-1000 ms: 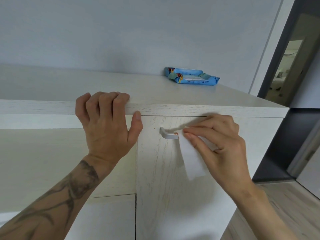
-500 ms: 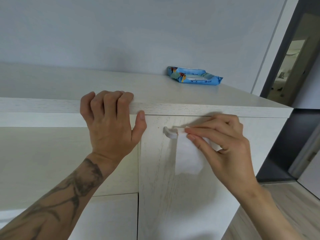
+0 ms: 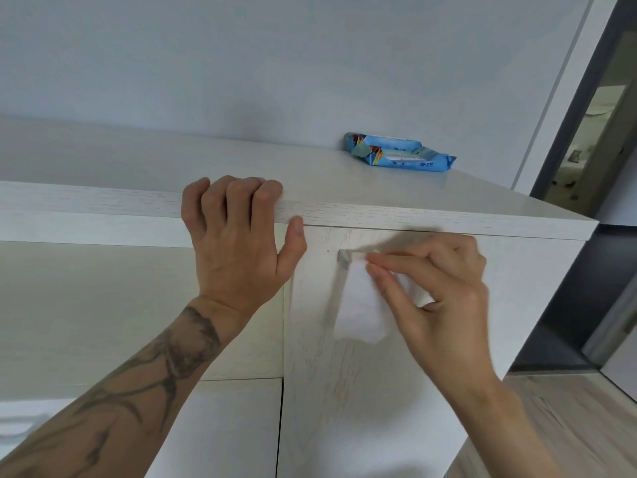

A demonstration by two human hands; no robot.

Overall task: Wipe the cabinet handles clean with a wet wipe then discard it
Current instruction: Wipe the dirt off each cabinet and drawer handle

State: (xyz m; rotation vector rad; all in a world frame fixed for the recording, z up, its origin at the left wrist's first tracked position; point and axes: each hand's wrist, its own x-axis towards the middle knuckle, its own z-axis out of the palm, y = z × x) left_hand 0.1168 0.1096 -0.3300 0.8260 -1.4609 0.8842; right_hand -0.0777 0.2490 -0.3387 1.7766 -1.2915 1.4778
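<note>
A small silver handle (image 3: 343,257) sticks out near the top of the pale wooden cabinet door (image 3: 344,391). My right hand (image 3: 437,291) pinches a white wet wipe (image 3: 362,312) over the handle, covering all but its left end; the wipe's loose part hangs down against the door. My left hand (image 3: 238,243) grips the front edge of the cabinet top (image 3: 379,215), fingers curled over it and thumb against the door's upper left corner.
A blue pack of wet wipes (image 3: 400,154) lies at the back of the cabinet top near the wall. A dark doorway (image 3: 593,139) opens to the right. Wooden flooring (image 3: 568,419) shows at the lower right. Another cabinet front (image 3: 103,305) lies left.
My right hand has slid the wipe leftward along the handle, so less of the silver bar shows. My left hand stays on the cabinet edge.
</note>
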